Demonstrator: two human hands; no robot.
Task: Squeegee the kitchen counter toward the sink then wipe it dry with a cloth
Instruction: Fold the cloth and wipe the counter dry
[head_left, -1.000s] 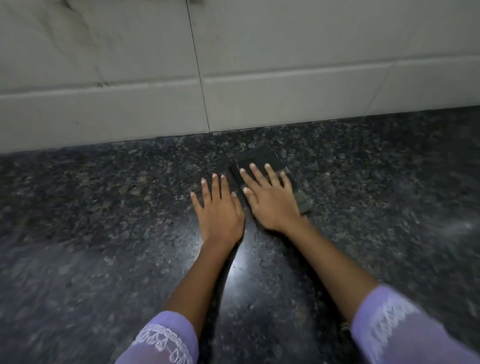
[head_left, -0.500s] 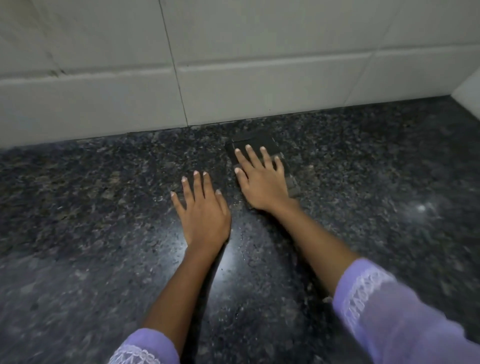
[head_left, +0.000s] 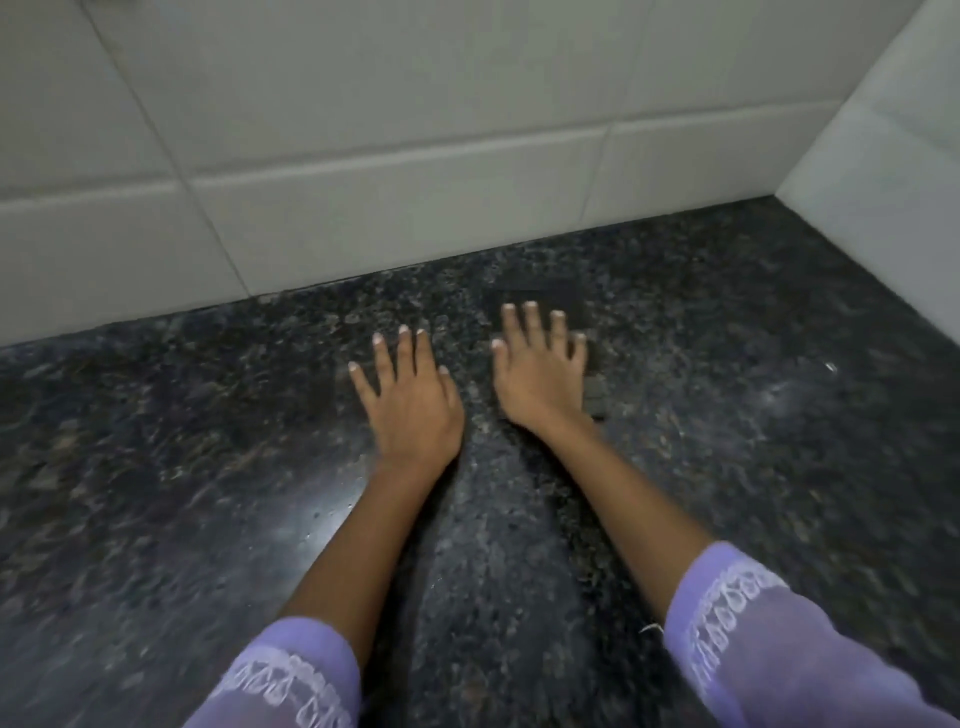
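I am judging this the wipe-dry step: my right hand (head_left: 540, 379) is pressing flat, fingers straight, on the dark folded cloth (head_left: 563, 306) at centre frame on the speckled black granite counter (head_left: 208, 467), my left hand (head_left: 410, 395) is lying flat and empty beside it, and the next stroke is calling for steady downward pressure.

The scene is dim and flat, with a cool greyish cast over the tiled wall (head_left: 363, 130). A soft patch of glare lies on the polished dark worktop (head_left: 156, 467) just left of the left forearm, and a fainter sheen shows at far right. Narrow shadows hug the inner edges of both arms. Motion blur smears the speckled stone, most toward the edges, and softens the purple sleeves (head_left: 779, 649). Tile joints bow from wide-angle distortion.
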